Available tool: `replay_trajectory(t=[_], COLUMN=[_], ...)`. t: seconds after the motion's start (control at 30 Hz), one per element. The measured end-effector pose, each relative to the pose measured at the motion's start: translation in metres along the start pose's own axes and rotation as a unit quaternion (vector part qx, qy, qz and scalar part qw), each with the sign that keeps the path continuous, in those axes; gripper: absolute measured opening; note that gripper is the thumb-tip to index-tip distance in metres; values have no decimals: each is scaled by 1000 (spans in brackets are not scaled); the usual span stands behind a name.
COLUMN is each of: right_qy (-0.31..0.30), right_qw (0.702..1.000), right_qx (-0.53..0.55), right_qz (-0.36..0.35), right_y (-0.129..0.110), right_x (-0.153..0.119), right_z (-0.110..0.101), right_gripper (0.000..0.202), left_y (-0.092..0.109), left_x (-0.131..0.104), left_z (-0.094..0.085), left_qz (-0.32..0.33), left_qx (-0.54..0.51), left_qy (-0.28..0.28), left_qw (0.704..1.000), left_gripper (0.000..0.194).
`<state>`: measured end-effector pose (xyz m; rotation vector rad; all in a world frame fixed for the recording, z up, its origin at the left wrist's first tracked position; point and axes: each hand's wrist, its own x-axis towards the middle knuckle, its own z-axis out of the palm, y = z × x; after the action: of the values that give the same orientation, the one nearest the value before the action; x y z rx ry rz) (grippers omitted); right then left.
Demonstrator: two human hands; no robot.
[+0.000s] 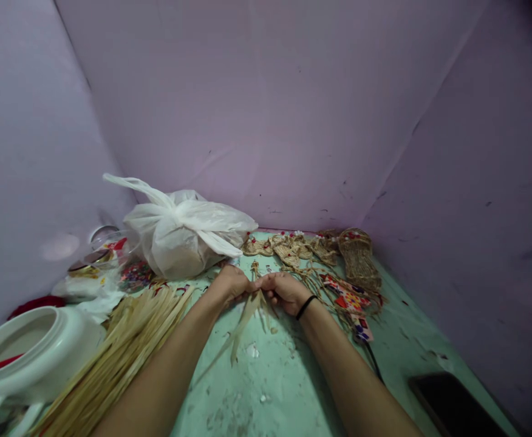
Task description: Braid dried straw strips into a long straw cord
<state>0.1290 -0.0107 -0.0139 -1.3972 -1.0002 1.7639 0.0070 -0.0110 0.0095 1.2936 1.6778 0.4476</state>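
Over the middle of the green tabletop [248,394], my left hand [235,285] and my right hand [286,290] meet fingertip to fingertip. Both are closed in a pinch on a small bundle of dry straw strips [248,312]. Loose strip ends fan out below the fingers toward me, and a short knotted or braided end sticks up above them. The fingers hide the spot where the strips come together. A black band circles my right wrist. Left of my left forearm lies a thick sheaf of pale straw strips [124,340].
A knotted white plastic bag [184,230] stands at the back left, near a white pot [51,346]. Braided straw pieces [293,249] and a twine roll [359,258] lie along the back. A patterned fabric-like piece [350,303] and a dark phone [452,403] are at right.
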Motion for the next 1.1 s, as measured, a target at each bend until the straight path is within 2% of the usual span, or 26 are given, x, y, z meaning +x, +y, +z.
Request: replay_trajectory(t=[0.1,0.23,0.3,0.43,0.53,0.67,0.73,0.87,1.0,1.1], right_qy=[-18,-42,-44,-36,-23,10,17,9,38,74], right_qw=[1000,999,999,999,1000,997,994,989,978,956], right_qx=[13,13,12,9,-10,-61,-87,-130,-187,-258], right_qz=[-1,2,14,21,-5,-51,-58,-73,-85,-122], right_y=[0,-1,-2,-2,2,6,6,6,11,18], right_x=[1,-1,-2,-3,-2,-2,-3,-4,4,13], right_z=[-1,-2,-2,-4,-4,-3,-2,1,2,-1], right_gripper=[13,15,17,17,12,14,15,18,18,13], left_y=[0,-6,-10,-12,-13,-14,-14,-10,-8,-9], left_x=[0,8,11,13,11,8,7,4,1,0], left_z=[2,4,4,4,5,4,5,8,9,9], left_qz=[-7,-31,-52,-59,-47,-10,-9,-24,-14,14], left_qx=[-15,-125,-151,-122,-126,-191,-196,-177,-167,-153], left_qy=[-20,-137,-167,-136,-111,-147,-139,-75,-67,-88], left_qw=[1000,982,973,981,985,970,971,981,984,984], left_gripper=[27,24,22,19,17,11,9,16,22,24])
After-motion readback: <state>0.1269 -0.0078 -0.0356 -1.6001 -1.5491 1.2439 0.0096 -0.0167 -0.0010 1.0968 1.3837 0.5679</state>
